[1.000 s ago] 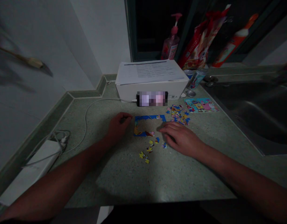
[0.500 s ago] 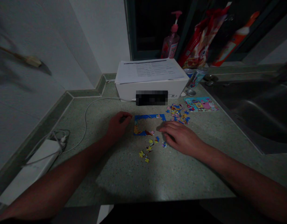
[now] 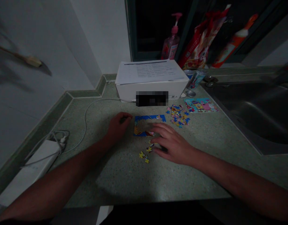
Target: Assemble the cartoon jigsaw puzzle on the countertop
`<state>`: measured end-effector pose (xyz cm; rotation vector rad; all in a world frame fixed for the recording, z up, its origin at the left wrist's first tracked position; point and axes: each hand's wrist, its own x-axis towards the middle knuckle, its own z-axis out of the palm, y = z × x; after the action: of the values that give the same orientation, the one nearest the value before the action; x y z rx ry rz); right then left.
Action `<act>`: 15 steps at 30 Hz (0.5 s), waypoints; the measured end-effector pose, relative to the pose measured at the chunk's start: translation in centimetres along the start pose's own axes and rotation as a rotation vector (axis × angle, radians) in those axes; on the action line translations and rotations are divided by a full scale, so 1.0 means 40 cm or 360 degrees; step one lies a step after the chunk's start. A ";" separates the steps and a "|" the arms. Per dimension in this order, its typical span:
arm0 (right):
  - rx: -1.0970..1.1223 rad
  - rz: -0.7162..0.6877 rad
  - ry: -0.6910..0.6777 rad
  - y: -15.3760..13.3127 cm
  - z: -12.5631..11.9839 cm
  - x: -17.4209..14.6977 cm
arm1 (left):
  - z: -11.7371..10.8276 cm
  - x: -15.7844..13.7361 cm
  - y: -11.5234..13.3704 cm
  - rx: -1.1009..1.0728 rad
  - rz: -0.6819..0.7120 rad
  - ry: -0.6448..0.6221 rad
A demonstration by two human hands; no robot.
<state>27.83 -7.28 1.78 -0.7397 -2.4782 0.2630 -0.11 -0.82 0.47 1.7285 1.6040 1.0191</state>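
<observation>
On the counter lies a partly assembled jigsaw puzzle (image 3: 137,125), its blue border framing a bare middle. My left hand (image 3: 118,125) rests just left of it, fingers curled and thumb tip close to the index finger; anything between them is too small or dark to see. My right hand (image 3: 172,142) is open, fingers spread over the puzzle's lower right corner and the loose pieces beside it, hiding some of them. Several yellow puzzle pieces (image 3: 144,155) lie below the puzzle. A heap of mixed puzzle pieces (image 3: 179,115) sits to its upper right.
Behind the puzzle stands a white box (image 3: 127,90) with a printed sheet (image 3: 153,70) on top. A colourful picture card (image 3: 201,105) lies near the sink (image 3: 256,125). A can (image 3: 197,78) stands behind it. At left are a power strip (image 3: 38,162) and a white cable (image 3: 85,122).
My right hand has moved left and slightly toward me, its fingers spreading, and now covers some loose pieces. My left hand has stayed put.
</observation>
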 end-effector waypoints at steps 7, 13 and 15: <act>-0.0004 0.0062 -0.0176 -0.014 0.020 0.009 | -0.002 -0.002 0.005 -0.0022 0.0004 -0.0003; 0.0009 0.0060 -0.0196 -0.019 0.017 0.014 | -0.001 -0.002 0.008 -0.0024 0.0012 0.0000; 0.0035 0.0054 -0.0188 -0.019 0.017 0.016 | -0.001 -0.003 0.008 -0.0013 -0.0001 0.0004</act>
<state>26.67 -7.57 1.75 -0.7780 -2.5708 0.3549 0.03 -0.97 0.75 1.7223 1.5997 1.0263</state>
